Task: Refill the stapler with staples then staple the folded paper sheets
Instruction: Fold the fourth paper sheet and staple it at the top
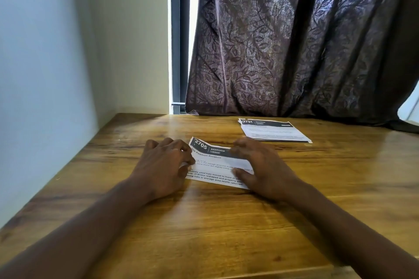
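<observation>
A folded printed paper sheet (213, 163), headed "2705 BEDROOM", lies on the wooden table (204, 233) in front of me. My left hand (163, 165) is at its left edge, with curled fingers and thumb pinching that edge. My right hand (263, 165) rests on the sheet's right part, fingers spread fairly flat and thumb lying on the paper. The sheet's far edge lifts slightly between the two hands. A second set of printed sheets (274, 130), headed "2731", lies flat further back on the right. No stapler or staples are in view.
A white wall (56, 63) bounds the table on the left. A dark patterned curtain (294, 41) hangs behind the table's far edge, with its hem touching the tabletop at the back right. A window frame strip (179, 36) shows beside the curtain.
</observation>
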A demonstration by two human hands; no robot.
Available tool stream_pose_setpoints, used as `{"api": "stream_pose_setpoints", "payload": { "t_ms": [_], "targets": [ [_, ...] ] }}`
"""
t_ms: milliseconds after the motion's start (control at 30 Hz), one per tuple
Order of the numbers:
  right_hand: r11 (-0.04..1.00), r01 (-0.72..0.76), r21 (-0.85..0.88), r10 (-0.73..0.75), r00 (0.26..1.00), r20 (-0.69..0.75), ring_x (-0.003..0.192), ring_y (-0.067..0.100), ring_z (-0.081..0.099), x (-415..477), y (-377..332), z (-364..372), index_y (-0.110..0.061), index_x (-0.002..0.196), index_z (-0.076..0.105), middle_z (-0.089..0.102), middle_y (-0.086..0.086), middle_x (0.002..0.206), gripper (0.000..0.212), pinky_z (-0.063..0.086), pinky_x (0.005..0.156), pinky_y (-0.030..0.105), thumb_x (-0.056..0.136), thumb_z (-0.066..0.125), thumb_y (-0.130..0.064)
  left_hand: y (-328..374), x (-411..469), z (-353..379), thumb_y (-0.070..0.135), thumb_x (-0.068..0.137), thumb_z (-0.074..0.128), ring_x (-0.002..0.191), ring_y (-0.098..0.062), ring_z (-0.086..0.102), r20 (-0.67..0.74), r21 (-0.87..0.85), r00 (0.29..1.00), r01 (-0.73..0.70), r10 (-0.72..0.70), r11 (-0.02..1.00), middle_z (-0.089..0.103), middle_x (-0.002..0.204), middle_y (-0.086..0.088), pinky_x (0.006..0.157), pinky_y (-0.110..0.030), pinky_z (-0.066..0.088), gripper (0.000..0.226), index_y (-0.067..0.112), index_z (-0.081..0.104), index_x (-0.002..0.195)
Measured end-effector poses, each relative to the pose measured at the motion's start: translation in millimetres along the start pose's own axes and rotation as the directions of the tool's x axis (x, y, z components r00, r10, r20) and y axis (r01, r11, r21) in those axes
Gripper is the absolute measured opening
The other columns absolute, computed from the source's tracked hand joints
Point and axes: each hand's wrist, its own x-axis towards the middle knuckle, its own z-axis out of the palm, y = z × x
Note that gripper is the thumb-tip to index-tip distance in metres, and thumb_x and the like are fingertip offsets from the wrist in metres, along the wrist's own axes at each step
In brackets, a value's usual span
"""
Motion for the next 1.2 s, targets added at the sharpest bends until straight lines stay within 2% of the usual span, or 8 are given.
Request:
{"api": "stream_pose_setpoints", "payload": {
  "t_ms": [133,300,433,567,633,767,1033,1200],
  "targets": [
    [0.987,0.041,0.156,-0.067,0.984,0.164,0.149,0.008,0.027,34,4,9,-0.035,0.147,0.049,0.037,-0.012,0.159,0.049,0.030,0.119,0.044,0.100,0.053,-0.048,-3,0,2,0.046,0.098,0.049,0.137,-0.007,0.039,0.000,-0.020,1.000,-0.027,0.027,0.999,0.054,0.143,0.023,0.105,-0.041,0.027,0.035,0.044,0.061,0.132],
    [0.946,-0.002,0.325,-0.052,0.986,0.156,0.147,0.002,0.029,40,12,29,-0.042,0.140,0.056,0.042,-0.019,0.156,0.041,0.028,0.120,0.043,0.100,0.051,-0.051,-3,0,2,0.049,0.098,0.048,0.135,-0.008,0.041,-0.013,0.014,1.000,-0.018,0.018,1.000,0.058,0.141,0.024,0.101,-0.040,0.024,0.038,0.044,0.059,0.135],
    [0.977,0.022,0.212,-0.047,0.992,0.115,0.141,0.008,0.036,41,14,29,-0.041,0.140,0.056,0.048,-0.014,0.150,0.045,0.032,0.115,0.045,0.099,0.049,-0.057,-4,4,4,0.046,0.100,0.045,0.128,-0.009,0.046,-0.021,0.055,1.000,-0.005,0.006,0.998,0.061,0.140,0.022,0.099,-0.037,0.023,0.038,0.047,0.059,0.135],
    [0.991,0.062,0.116,-0.075,0.991,0.110,0.116,0.010,0.041,48,15,23,-0.041,0.137,0.059,0.050,-0.017,0.117,0.048,0.039,0.100,0.042,0.095,0.050,-0.063,-1,11,0,0.043,0.102,0.047,0.121,-0.012,0.051,-0.053,0.099,0.999,0.012,-0.006,0.995,0.064,0.135,0.020,0.097,-0.038,0.028,0.033,0.043,0.066,0.128],
    [0.989,0.057,0.139,-0.068,0.994,0.081,0.111,0.009,0.039,49,16,26,-0.042,0.135,0.060,0.046,-0.015,0.110,0.048,0.039,0.097,0.042,0.094,0.051,-0.064,5,12,0,0.039,0.101,0.048,0.113,-0.017,0.058,-0.053,0.122,0.999,-0.005,0.012,0.993,0.069,0.127,0.013,0.095,-0.038,0.038,0.032,0.037,0.072,0.121],
    [0.983,0.033,0.183,-0.038,0.999,0.028,0.109,0.007,0.037,51,18,34,-0.045,0.133,0.062,0.047,-0.013,0.111,0.046,0.037,0.094,0.039,0.093,0.052,-0.065,26,2,-4,0.044,0.090,0.054,0.097,-0.017,0.069,-0.061,-0.028,0.993,0.104,-0.105,0.994,0.074,0.115,0.009,0.086,-0.034,0.054,0.032,0.032,0.075,0.111],
    [0.981,0.006,0.195,-0.010,1.000,0.018,0.109,0.007,0.035,51,18,35,-0.046,0.130,0.062,0.048,-0.013,0.116,0.044,0.031,0.093,0.037,0.092,0.052,-0.066,65,-13,-11,0.071,0.087,0.049,0.108,-0.012,0.068,-0.110,0.115,0.976,0.201,-0.189,0.973,0.072,0.124,0.013,0.096,-0.034,0.045,0.053,0.043,0.061,0.131],
    [0.979,-0.019,0.201,0.014,1.000,0.026,0.119,0.013,0.039,50,16,32,-0.045,0.130,0.063,0.050,-0.011,0.125,0.045,0.031,0.096,0.040,0.091,0.055,-0.065,78,-13,-9,0.076,0.086,0.045,0.116,-0.012,0.064,-0.076,0.099,0.977,0.205,-0.198,0.974,0.068,0.133,0.013,0.101,-0.037,0.042,0.062,0.044,0.055,0.138]
  ]
}}
